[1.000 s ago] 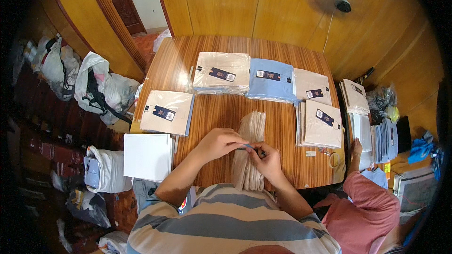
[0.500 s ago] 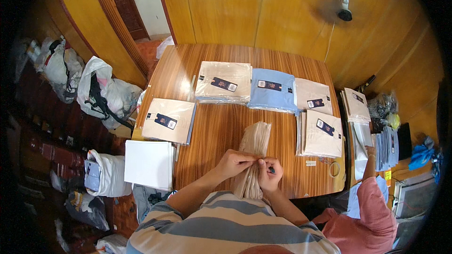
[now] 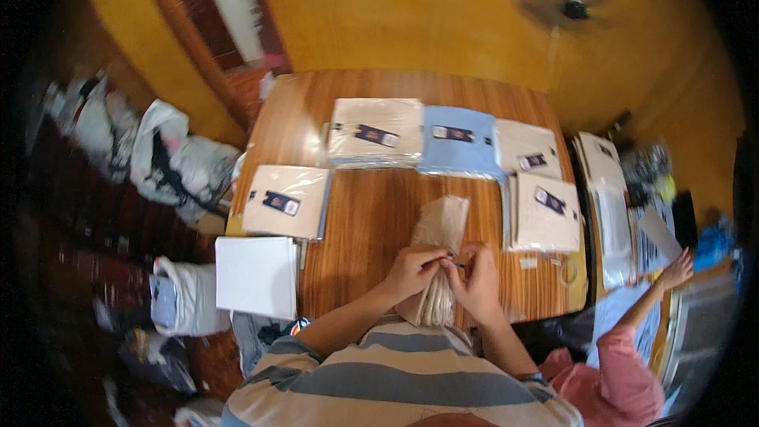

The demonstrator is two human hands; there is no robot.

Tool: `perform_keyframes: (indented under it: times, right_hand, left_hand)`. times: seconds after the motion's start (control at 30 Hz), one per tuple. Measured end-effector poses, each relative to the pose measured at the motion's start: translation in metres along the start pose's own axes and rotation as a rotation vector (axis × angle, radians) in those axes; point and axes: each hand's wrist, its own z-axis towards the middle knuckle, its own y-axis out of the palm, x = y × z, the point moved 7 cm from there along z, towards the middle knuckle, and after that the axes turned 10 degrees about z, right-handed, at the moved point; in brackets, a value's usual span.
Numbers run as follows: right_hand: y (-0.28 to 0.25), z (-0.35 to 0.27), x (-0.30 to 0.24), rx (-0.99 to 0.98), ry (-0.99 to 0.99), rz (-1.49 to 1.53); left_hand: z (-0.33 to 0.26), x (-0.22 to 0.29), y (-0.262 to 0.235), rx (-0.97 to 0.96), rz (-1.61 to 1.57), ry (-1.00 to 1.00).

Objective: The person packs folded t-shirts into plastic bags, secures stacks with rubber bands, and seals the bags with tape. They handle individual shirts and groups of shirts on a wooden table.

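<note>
A folded beige garment [image 3: 444,217], with several layers showing at its edge, lies lengthwise on the table in front of me. My left hand [image 3: 417,273] is closed at the garment's upper layers, thumb and fingers pinched together. Close beside it, my right hand [image 3: 476,285] has its thumb and fingers brought together over the same edge. A small dark thing shows between the fingertips of both hands; blur hides what it is. The near end of the garment reaches toward my striped shirt.
Bagged, tagged garments surround my hands: beige stacks [image 3: 376,133], [image 3: 285,202], [image 3: 547,212] and a blue stack [image 3: 458,142]. White sheets [image 3: 255,277] lie at left. A tape roll [image 3: 569,271] is near the right edge. A co-worker's hand [image 3: 677,269] is at a side table.
My right hand has risen slightly and its fingers have shifted at the garment's edge. The co-worker's hand has moved outward, beside a pale flat sheet. The view has shifted a little.
</note>
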Motion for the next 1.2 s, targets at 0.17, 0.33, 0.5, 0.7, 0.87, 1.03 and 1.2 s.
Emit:
perform_keyframes:
  times: [0.17, 0.33, 0.5, 0.7, 0.87, 1.03, 1.2]
  right_hand:
    - [0.02, -0.029, 0.045, -0.258, 0.283, 0.019]
    - [0.036, -0.014, 0.052, -0.088, 0.016, 0.114]
    - [0.034, -0.041, 0.053, -0.125, -0.074, 0.053]
    - [0.019, -0.045, 0.022, -0.072, -0.025, -0.237]
    - [0.005, -0.028, -0.029, -0.096, -0.12, -0.549]
    - [-0.006, -0.024, -0.021, -0.074, -0.144, -0.578]
    - [0.001, -0.022, -0.029, -0.089, -0.149, -0.53]
  left_hand:
    - [-0.002, -0.013, -0.003, -0.095, -0.184, -0.181]
    - [0.008, -0.048, -0.015, 0.0, -0.232, -0.23]
    - [0.012, -0.082, -0.034, 0.03, -0.427, -0.517]
    - [0.034, -0.073, -0.021, -0.225, -0.304, -0.334]
    - [0.037, -0.016, 0.005, -0.63, 0.104, 0.061]
    - [0.044, 0.004, 0.011, -1.029, 0.189, 0.076]
    - [0.04, 0.032, 0.009, -0.99, 0.244, 0.102]
